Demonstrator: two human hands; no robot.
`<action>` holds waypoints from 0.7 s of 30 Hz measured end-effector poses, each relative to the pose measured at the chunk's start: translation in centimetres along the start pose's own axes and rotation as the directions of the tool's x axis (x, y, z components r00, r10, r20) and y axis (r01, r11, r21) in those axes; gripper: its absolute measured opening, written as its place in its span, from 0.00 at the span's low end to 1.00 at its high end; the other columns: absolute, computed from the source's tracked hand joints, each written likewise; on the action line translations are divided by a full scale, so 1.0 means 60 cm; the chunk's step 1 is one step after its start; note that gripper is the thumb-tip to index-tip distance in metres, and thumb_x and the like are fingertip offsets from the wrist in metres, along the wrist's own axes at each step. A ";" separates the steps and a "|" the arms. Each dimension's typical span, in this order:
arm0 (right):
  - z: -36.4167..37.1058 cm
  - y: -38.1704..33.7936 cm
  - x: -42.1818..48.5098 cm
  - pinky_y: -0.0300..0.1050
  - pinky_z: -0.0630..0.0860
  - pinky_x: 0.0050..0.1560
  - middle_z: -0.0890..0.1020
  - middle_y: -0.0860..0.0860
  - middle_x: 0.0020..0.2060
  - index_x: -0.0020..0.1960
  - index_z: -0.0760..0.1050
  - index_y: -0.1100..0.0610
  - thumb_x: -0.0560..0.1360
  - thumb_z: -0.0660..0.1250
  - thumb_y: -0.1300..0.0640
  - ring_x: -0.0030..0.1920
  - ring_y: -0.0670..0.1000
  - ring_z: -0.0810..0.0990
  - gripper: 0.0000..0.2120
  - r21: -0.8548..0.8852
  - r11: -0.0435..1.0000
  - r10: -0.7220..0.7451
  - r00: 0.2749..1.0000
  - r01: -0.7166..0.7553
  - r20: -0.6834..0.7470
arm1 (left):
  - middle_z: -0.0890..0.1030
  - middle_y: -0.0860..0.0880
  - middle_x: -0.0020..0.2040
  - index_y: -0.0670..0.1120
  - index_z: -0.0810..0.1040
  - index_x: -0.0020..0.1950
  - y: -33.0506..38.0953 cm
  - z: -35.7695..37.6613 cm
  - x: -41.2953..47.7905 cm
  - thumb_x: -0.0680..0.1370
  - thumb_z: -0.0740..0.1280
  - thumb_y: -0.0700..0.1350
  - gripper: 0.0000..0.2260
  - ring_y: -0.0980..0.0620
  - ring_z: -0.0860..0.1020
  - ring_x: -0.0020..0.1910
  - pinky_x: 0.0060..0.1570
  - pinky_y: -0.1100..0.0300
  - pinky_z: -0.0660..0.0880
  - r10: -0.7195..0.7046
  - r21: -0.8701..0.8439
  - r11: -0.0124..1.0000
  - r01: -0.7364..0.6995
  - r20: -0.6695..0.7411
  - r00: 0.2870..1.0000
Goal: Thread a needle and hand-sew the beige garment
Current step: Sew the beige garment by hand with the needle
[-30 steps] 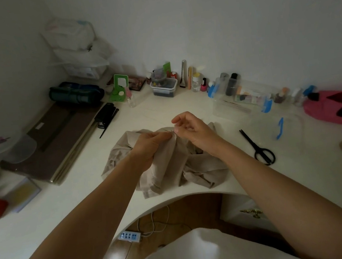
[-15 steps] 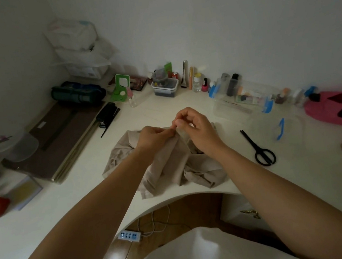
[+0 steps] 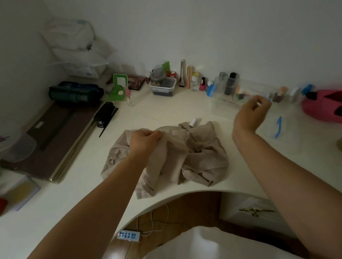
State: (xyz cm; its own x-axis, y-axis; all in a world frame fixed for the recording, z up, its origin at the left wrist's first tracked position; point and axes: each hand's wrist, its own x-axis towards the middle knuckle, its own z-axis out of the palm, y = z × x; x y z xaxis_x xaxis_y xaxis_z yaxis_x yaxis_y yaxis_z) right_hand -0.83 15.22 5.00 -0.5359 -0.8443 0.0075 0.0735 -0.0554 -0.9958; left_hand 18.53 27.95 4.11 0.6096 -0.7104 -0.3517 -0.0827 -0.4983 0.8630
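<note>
At the near curved edge of the white desk, the crumpled beige garment is being gripped by the left hand, its fingers curled into a fold. A taut thread is being pinched by the raised right hand. By the far wall, small dark items are being kept in a clear tub.

One view on record: a wide-angle camera on the person's head, facing forward and steeply down. The white desk fills mid-frame at close range, with the left hand and right hand at arm's length. The wall rises toward 12 o'clock; the floor shows at 6 o'clock.
</note>
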 end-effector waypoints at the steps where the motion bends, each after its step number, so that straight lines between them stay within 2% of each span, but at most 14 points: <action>1: -0.005 -0.001 0.005 0.30 0.69 0.36 0.74 0.50 0.45 0.53 0.67 0.58 0.83 0.54 0.60 0.37 0.43 0.72 0.04 -0.020 1.000 -0.005 1.000 0.005 -0.030 | 0.83 0.42 0.46 0.40 0.83 0.47 -0.002 -0.001 0.000 0.75 0.70 0.46 0.10 0.45 0.81 0.48 0.52 0.51 0.79 0.009 -0.005 1.000 -0.009 -0.007 1.000; 3: -0.006 0.003 0.004 0.28 0.68 0.34 0.73 0.47 0.41 0.54 0.70 0.58 0.83 0.55 0.60 0.36 0.40 0.71 0.05 -0.112 0.994 0.017 0.999 -0.011 0.045 | 0.83 0.41 0.47 0.39 0.83 0.47 -0.002 0.000 -0.002 0.76 0.70 0.45 0.09 0.45 0.81 0.48 0.50 0.52 0.79 0.022 -0.026 0.999 -0.022 -0.003 1.000; 5: 0.000 0.007 -0.010 0.31 0.69 0.38 0.76 0.48 0.43 0.55 0.74 0.59 0.81 0.60 0.59 0.38 0.41 0.72 0.07 -0.260 0.966 0.061 0.963 0.009 0.261 | 0.83 0.43 0.46 0.40 0.83 0.48 0.000 0.002 -0.005 0.76 0.70 0.45 0.09 0.48 0.80 0.46 0.44 0.58 0.79 0.038 -0.033 0.999 -0.038 0.020 0.999; 6: 0.004 0.006 -0.021 0.36 0.71 0.41 0.77 0.49 0.44 0.54 0.76 0.58 0.80 0.63 0.58 0.39 0.42 0.73 0.06 -0.315 0.948 0.085 0.918 0.045 0.387 | 0.83 0.44 0.45 0.40 0.83 0.48 0.002 0.003 -0.007 0.76 0.69 0.45 0.09 0.49 0.80 0.44 0.41 0.61 0.78 0.048 -0.034 0.998 -0.046 0.032 0.998; 7: 0.007 0.002 -0.034 0.38 0.72 0.42 0.79 0.49 0.43 0.52 0.77 0.57 0.78 0.65 0.58 0.39 0.43 0.75 0.05 -0.346 0.933 0.106 0.851 0.093 0.514 | 0.82 0.45 0.44 0.41 0.83 0.48 0.004 0.003 -0.010 0.77 0.69 0.46 0.09 0.51 0.79 0.42 0.39 0.63 0.77 0.056 -0.036 0.998 -0.055 0.039 0.998; 9: 0.012 -0.006 -0.060 0.36 0.74 0.40 0.81 0.48 0.40 0.51 0.80 0.56 0.77 0.69 0.56 0.37 0.43 0.77 0.05 -0.364 0.908 0.151 0.648 0.207 0.746 | 0.81 0.47 0.42 0.42 0.83 0.48 0.009 0.003 -0.014 0.77 0.69 0.46 0.08 0.52 0.78 0.41 0.37 0.65 0.76 0.068 -0.036 0.997 -0.067 0.044 0.997; 11: 0.018 -0.007 -0.084 0.40 0.77 0.40 0.83 0.51 0.39 0.50 0.82 0.54 0.75 0.71 0.55 0.35 0.45 0.77 0.05 -0.356 0.876 0.192 0.442 0.325 0.876 | 0.81 0.48 0.42 0.43 0.83 0.48 0.012 0.003 -0.016 0.77 0.69 0.46 0.08 0.52 0.78 0.41 0.37 0.64 0.75 0.081 -0.035 0.996 -0.080 0.046 0.996; 12: 0.021 -0.004 -0.093 0.46 0.77 0.42 0.83 0.55 0.39 0.49 0.82 0.52 0.75 0.72 0.54 0.36 0.49 0.78 0.04 -0.354 0.854 0.200 0.388 0.381 0.900 | 0.81 0.48 0.42 0.43 0.83 0.48 0.014 0.004 -0.017 0.77 0.69 0.47 0.08 0.52 0.77 0.42 0.38 0.64 0.75 0.084 -0.036 0.996 -0.083 0.049 0.995; 13: 0.025 0.000 -0.100 0.50 0.76 0.42 0.83 0.57 0.39 0.48 0.82 0.51 0.74 0.73 0.53 0.35 0.53 0.76 0.03 -0.351 0.836 0.198 0.365 0.421 0.910 | 0.81 0.48 0.42 0.43 0.83 0.48 0.015 0.004 -0.018 0.77 0.69 0.47 0.08 0.51 0.77 0.42 0.38 0.64 0.75 0.085 -0.041 0.996 -0.083 0.053 0.995; 14: 0.029 0.005 -0.105 0.49 0.73 0.39 0.81 0.56 0.35 0.47 0.82 0.50 0.74 0.73 0.53 0.32 0.52 0.73 0.03 -0.350 0.828 0.194 0.362 0.438 0.912 | 0.81 0.47 0.42 0.44 0.82 0.47 0.016 0.005 -0.019 0.77 0.70 0.48 0.08 0.51 0.78 0.42 0.38 0.63 0.75 0.085 -0.051 0.995 -0.082 0.062 0.994; 16: 0.035 0.009 -0.112 0.44 0.70 0.38 0.77 0.48 0.30 0.46 0.82 0.52 0.74 0.73 0.53 0.31 0.45 0.71 0.03 -0.354 0.819 0.192 0.364 0.453 0.911 | 0.81 0.48 0.42 0.44 0.82 0.46 0.017 0.005 -0.022 0.76 0.70 0.48 0.08 0.52 0.78 0.42 0.37 0.64 0.75 0.092 -0.066 0.994 -0.087 0.079 0.993; 17: 0.036 0.009 -0.114 0.44 0.72 0.39 0.78 0.47 0.32 0.46 0.82 0.52 0.74 0.73 0.54 0.32 0.46 0.73 0.03 -0.353 0.813 0.188 0.364 0.463 0.912 | 0.81 0.48 0.41 0.45 0.82 0.45 0.017 0.006 -0.023 0.76 0.70 0.48 0.07 0.52 0.77 0.41 0.37 0.65 0.74 0.098 -0.067 0.993 -0.092 0.084 0.992; 19: 0.037 0.010 -0.114 0.51 0.78 0.43 0.83 0.52 0.36 0.46 0.82 0.52 0.75 0.72 0.54 0.38 0.53 0.79 0.02 -0.342 0.810 0.161 0.380 0.476 0.911 | 0.80 0.49 0.40 0.45 0.81 0.44 0.017 0.006 -0.022 0.76 0.70 0.47 0.06 0.53 0.77 0.40 0.36 0.65 0.74 0.101 -0.068 0.993 -0.095 0.080 0.992; 21: 0.034 0.007 -0.110 0.49 0.78 0.44 0.82 0.55 0.35 0.45 0.82 0.54 0.75 0.71 0.56 0.36 0.53 0.78 0.02 -0.335 0.825 0.135 0.417 0.455 0.899 | 0.80 0.49 0.41 0.44 0.82 0.46 0.014 0.005 -0.018 0.77 0.70 0.47 0.06 0.53 0.77 0.40 0.36 0.65 0.74 0.093 -0.066 0.994 -0.089 0.068 0.993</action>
State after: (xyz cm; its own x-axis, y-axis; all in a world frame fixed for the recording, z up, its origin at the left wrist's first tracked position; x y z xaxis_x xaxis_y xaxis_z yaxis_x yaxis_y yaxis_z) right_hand 4.47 19.66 4.72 0.5426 -0.8386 -0.0486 -0.4644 -0.2512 -0.8492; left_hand 17.53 28.16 5.11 0.5440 -0.7861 -0.2935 -0.0847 -0.3994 0.9129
